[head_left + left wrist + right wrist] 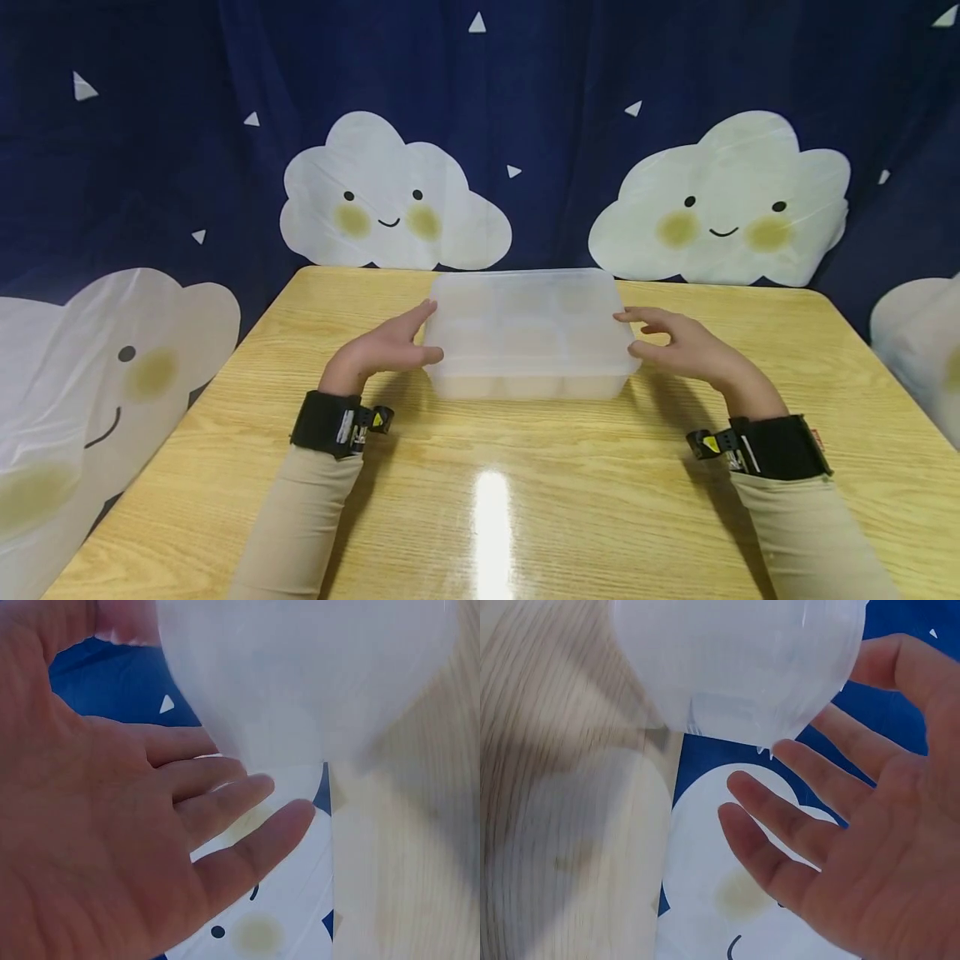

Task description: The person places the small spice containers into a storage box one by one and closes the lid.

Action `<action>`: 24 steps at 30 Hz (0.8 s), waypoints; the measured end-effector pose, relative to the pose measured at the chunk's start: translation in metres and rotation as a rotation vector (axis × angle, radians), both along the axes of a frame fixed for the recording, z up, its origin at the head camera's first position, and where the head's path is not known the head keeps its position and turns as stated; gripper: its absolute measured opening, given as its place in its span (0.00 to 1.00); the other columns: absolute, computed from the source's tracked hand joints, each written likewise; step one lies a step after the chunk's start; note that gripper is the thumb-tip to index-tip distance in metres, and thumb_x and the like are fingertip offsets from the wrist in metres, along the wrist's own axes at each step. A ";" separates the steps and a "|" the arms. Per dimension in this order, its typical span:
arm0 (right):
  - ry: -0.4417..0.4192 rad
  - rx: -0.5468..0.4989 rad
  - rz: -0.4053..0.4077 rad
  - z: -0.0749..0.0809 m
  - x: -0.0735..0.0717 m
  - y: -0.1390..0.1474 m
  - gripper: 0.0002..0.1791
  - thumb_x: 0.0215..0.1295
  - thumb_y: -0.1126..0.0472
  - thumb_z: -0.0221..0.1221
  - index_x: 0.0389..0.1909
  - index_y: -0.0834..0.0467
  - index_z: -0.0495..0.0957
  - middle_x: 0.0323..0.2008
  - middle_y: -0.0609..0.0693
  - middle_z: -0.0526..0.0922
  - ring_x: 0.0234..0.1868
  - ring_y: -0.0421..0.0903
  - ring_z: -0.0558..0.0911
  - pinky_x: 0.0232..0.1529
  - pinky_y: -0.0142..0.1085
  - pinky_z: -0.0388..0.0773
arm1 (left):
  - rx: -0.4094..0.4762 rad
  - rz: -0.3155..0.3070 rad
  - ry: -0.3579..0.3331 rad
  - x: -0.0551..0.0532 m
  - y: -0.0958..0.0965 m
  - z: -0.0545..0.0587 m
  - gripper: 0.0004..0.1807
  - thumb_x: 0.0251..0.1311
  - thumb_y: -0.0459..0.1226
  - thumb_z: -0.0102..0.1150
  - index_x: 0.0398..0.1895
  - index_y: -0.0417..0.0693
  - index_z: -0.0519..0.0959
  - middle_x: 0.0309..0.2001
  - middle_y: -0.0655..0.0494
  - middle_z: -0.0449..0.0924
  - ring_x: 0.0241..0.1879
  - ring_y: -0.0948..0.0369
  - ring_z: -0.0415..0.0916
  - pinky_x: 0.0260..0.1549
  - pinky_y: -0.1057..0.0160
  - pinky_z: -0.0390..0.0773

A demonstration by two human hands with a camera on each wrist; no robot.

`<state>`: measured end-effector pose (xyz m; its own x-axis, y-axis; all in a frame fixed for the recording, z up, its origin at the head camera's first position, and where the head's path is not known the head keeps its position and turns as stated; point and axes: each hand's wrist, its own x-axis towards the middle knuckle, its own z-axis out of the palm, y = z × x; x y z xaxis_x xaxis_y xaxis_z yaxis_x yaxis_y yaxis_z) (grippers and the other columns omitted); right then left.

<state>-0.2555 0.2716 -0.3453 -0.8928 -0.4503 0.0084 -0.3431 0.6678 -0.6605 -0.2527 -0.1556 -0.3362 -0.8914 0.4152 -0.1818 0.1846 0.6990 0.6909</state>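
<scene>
A translucent white plastic box with several compartments showing faintly through its lid sits crosswise near the table's far edge. At its left end, my left hand is spread, thumb and forefinger at the lid's edge. My right hand is at the opposite end in a similar pose, its fingertips right at the rim. In the left wrist view, the fairly straight fingers reach beside the box's rounded end. The right wrist view shows relaxed fingers fanned out, the lower ones apart from the box.
The wooden table has a bright light reflection near its front. Behind it hangs a dark blue curtain printed with smiling clouds and small white triangles. Both wrists wear black straps with small cameras.
</scene>
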 end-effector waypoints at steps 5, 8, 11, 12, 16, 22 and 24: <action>0.019 -0.028 -0.104 0.005 0.001 0.002 0.19 0.77 0.53 0.55 0.55 0.61 0.84 0.66 0.64 0.75 0.69 0.65 0.69 0.61 0.61 0.69 | -0.015 -0.008 -0.021 0.002 0.001 0.000 0.47 0.66 0.41 0.54 0.82 0.42 0.41 0.82 0.44 0.36 0.81 0.50 0.35 0.75 0.46 0.46; 0.035 -0.044 -0.123 0.007 0.001 0.001 0.19 0.78 0.52 0.54 0.44 0.61 0.88 0.62 0.65 0.79 0.68 0.64 0.71 0.60 0.58 0.70 | -0.025 -0.014 -0.048 0.004 0.002 0.004 0.48 0.66 0.41 0.54 0.82 0.44 0.40 0.82 0.45 0.37 0.81 0.49 0.38 0.75 0.46 0.48; 0.067 -0.031 -0.143 0.006 0.000 -0.002 0.19 0.78 0.51 0.54 0.40 0.61 0.86 0.57 0.65 0.81 0.62 0.63 0.77 0.55 0.55 0.74 | -0.061 -0.029 -0.075 0.008 0.003 0.009 0.50 0.66 0.41 0.55 0.82 0.44 0.37 0.82 0.45 0.38 0.80 0.49 0.39 0.75 0.46 0.49; 0.079 -0.026 -0.157 0.005 -0.001 -0.003 0.19 0.78 0.51 0.54 0.42 0.62 0.84 0.56 0.64 0.81 0.60 0.63 0.78 0.53 0.53 0.75 | -0.077 -0.034 -0.081 0.009 0.004 0.010 0.50 0.66 0.42 0.55 0.82 0.44 0.36 0.82 0.45 0.38 0.80 0.49 0.40 0.75 0.46 0.50; 0.087 -0.024 -0.232 -0.002 -0.005 -0.007 0.24 0.79 0.47 0.50 0.57 0.65 0.73 0.58 0.66 0.76 0.56 0.64 0.77 0.50 0.52 0.76 | -0.135 -0.054 -0.091 0.012 0.006 0.014 0.50 0.67 0.42 0.56 0.82 0.44 0.35 0.82 0.46 0.36 0.80 0.49 0.39 0.75 0.47 0.49; -0.034 -0.062 -0.306 -0.011 -0.008 -0.007 0.36 0.81 0.42 0.41 0.69 0.70 0.62 0.61 0.70 0.72 0.54 0.63 0.79 0.48 0.48 0.79 | -0.135 -0.096 -0.124 0.017 0.004 0.019 0.51 0.65 0.40 0.58 0.82 0.45 0.37 0.81 0.42 0.43 0.79 0.47 0.45 0.73 0.46 0.54; -0.066 -0.073 -0.309 -0.012 -0.008 -0.006 0.37 0.81 0.40 0.40 0.68 0.71 0.64 0.58 0.69 0.72 0.52 0.61 0.78 0.48 0.48 0.80 | -0.127 -0.105 -0.135 0.018 0.003 0.020 0.52 0.63 0.40 0.60 0.83 0.46 0.38 0.80 0.39 0.48 0.79 0.46 0.49 0.72 0.46 0.57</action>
